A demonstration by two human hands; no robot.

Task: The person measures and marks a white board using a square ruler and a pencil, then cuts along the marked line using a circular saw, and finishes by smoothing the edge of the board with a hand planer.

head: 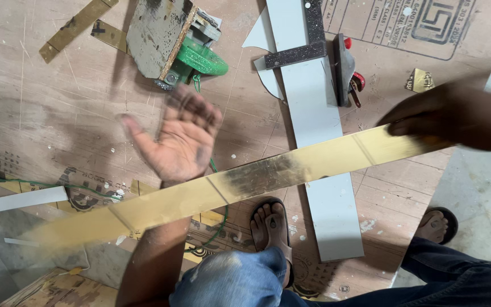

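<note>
Gripping the long brass strip, blurred right hand hides its fingers; left hand spreads wide.

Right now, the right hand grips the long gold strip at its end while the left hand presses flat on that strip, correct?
Not quite. In the head view the left hand is open above the plywood floor, clear of the gold strip. The right hand does grip its end.

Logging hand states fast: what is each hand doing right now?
Left hand: open, palm up, fingers spread, holding nothing, just above the gold strip.
Right hand: closed on the gold strip's far end.
</note>
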